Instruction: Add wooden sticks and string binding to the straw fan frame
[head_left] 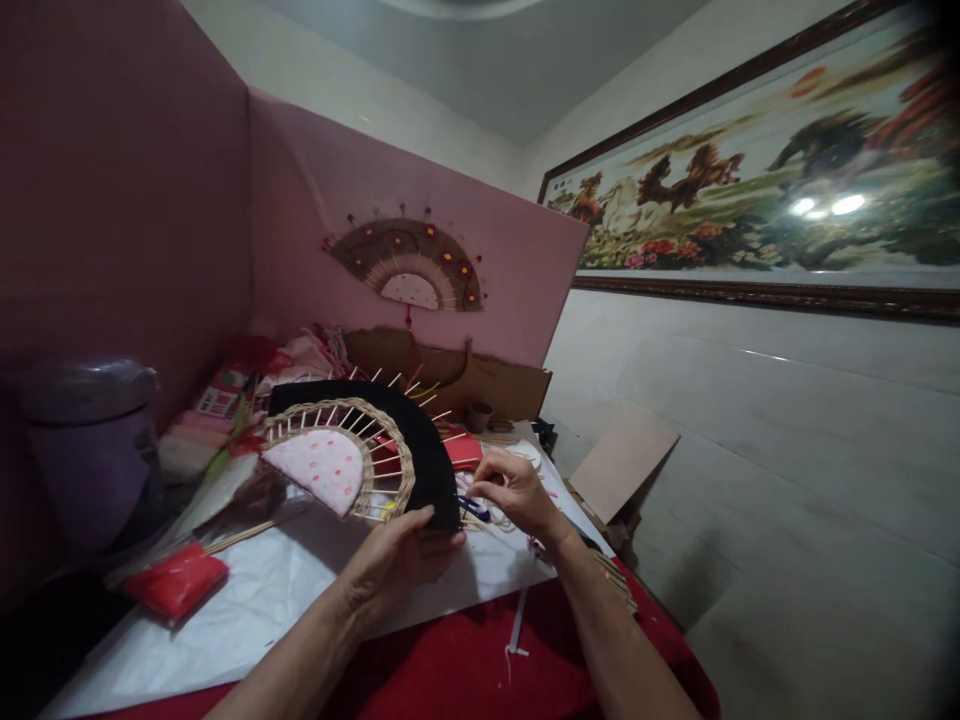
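Observation:
My left hand grips the lower right corner of a handmade fan, its thumb on the front. The fan has thin wooden ribs, a woven straw band, a black outer band and a white half-round centre with pink spots. Rib ends stick out past the black edge. Just right of that edge, my right hand is closed in a pinch, thumb against forefinger. Whatever lies between those fingertips is too small to make out. Behind the hands, a dark blue item and loose sticks lie on the table.
A finished fan with red flowers hangs on the pink board. Pink fabric and packets pile up at the left, beside a purple bin. A red packet lies on the white sheet. Red cloth covers the near edge.

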